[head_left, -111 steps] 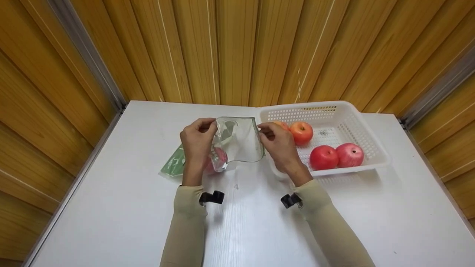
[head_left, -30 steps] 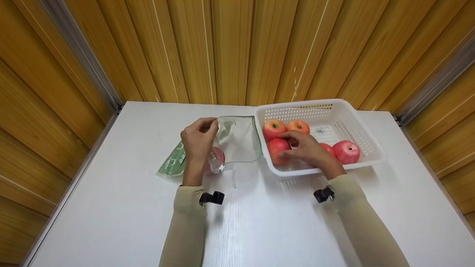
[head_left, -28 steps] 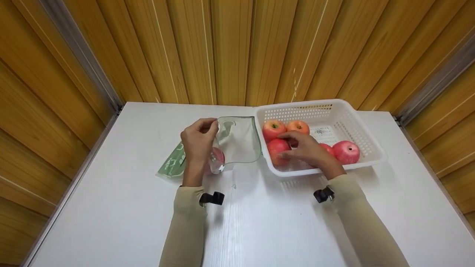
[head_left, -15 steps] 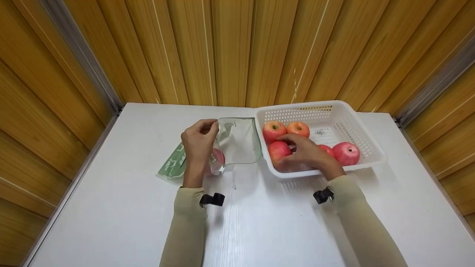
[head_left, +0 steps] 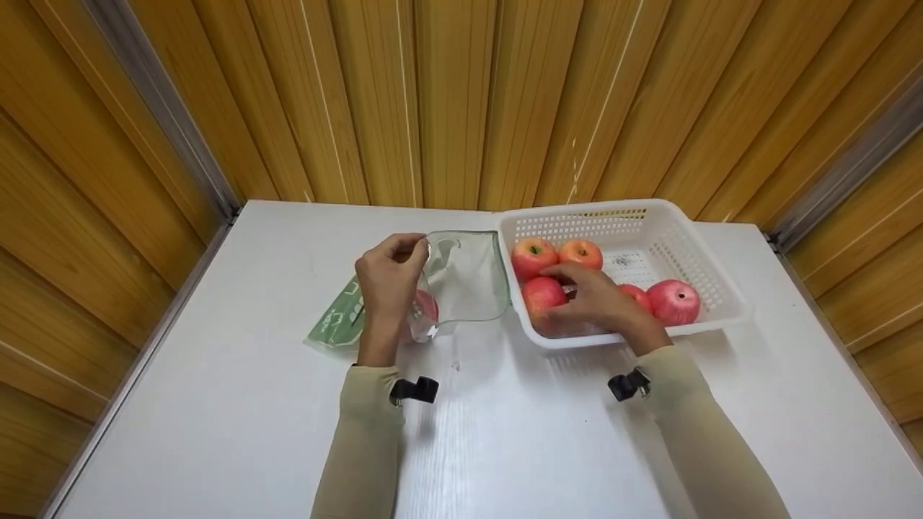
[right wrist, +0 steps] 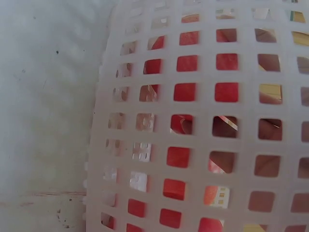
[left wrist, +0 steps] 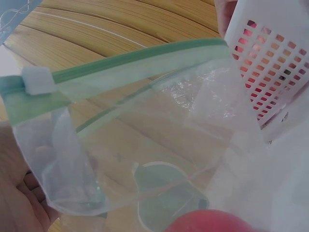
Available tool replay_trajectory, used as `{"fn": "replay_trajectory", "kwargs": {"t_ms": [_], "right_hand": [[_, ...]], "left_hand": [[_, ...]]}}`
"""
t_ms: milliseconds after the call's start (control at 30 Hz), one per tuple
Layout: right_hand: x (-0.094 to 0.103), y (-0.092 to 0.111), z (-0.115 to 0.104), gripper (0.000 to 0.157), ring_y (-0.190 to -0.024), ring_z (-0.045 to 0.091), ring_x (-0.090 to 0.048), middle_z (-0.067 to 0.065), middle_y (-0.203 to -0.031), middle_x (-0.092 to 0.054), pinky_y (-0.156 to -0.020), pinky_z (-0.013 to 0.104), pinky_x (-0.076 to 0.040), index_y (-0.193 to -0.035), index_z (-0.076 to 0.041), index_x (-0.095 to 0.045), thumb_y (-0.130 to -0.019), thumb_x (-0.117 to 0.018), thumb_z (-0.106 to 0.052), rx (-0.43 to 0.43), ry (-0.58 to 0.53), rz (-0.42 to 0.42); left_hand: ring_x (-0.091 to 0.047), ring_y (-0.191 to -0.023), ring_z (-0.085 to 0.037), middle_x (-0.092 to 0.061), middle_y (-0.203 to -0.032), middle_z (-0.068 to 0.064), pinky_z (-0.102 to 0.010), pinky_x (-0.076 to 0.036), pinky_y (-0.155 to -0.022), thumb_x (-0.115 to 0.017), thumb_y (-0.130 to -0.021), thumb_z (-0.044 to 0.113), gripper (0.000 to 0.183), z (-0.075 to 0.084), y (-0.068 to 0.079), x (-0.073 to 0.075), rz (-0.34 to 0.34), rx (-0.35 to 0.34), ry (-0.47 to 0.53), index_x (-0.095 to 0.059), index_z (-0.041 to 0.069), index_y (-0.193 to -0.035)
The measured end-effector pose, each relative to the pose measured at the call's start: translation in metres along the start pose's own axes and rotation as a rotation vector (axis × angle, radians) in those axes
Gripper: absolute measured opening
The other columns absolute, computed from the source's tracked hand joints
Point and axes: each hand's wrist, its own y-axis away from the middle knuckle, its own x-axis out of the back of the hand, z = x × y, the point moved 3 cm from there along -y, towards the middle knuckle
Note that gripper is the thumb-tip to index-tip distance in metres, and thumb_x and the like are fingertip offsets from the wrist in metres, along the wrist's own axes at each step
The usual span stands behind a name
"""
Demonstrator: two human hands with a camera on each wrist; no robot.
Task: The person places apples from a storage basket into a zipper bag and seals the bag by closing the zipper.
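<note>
My left hand (head_left: 389,274) pinches the upper left edge of a clear slider zip bag (head_left: 472,285) with green print, lying mouth open toward the basket. A red apple (head_left: 426,308) shows inside the bag, partly behind the hand; the left wrist view shows its top (left wrist: 210,222) and the white slider (left wrist: 38,80). My right hand (head_left: 595,295) reaches into a white plastic basket (head_left: 739,310), fingers and thumb curled around a red apple (head_left: 542,297) at its near left corner. In the right wrist view, the basket wall (right wrist: 203,106) hides most of that hand.
Two orange-red apples (head_left: 580,254) lie behind the right hand in the basket. To its right are a red apple (head_left: 636,294), partly hidden, and a pinkish round fruit (head_left: 674,303). A wood-panelled wall (head_left: 454,101) backs the white table (head_left: 216,404).
The right hand has left the bag's right edge and moved right into the basket. There, its fingers and thumb have closed further around the near left apple. The left hand keeps its place.
</note>
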Motion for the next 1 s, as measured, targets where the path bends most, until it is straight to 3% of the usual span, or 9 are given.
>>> {"fn": "replay_trajectory", "kwargs": {"t_ms": [733,1000], "right_hand": [[0.0044,-0.0068,-0.0011,0.080,-0.126,0.033,-0.059,0.008,-0.142,-0.061,-0.104,0.055,-0.053,-0.150,-0.013,-0.056,-0.083,-0.094,-0.032,0.008,-0.014,0.025],[0.0021,-0.0018,0.0008,0.075,-0.124,0.035,-0.061,0.013,-0.139,-0.062,-0.106,0.055,-0.052,-0.148,-0.008,-0.058,-0.083,-0.094,-0.021,0.043,-0.052,0.048]], "left_hand": [[-0.071,-0.076,-0.018,-0.080,-0.092,-0.005,-0.021,-0.057,-0.070,-0.078,-0.096,0.009,0.010,0.0065,-0.0027,0.0016,-0.013,0.030,0.013,-0.084,0.003,-0.100],[-0.071,-0.075,-0.016,-0.080,-0.091,-0.004,-0.021,-0.057,-0.068,-0.077,-0.096,0.010,0.010,0.0069,0.0022,-0.0006,-0.026,0.043,0.012,-0.084,0.003,-0.100]]}}
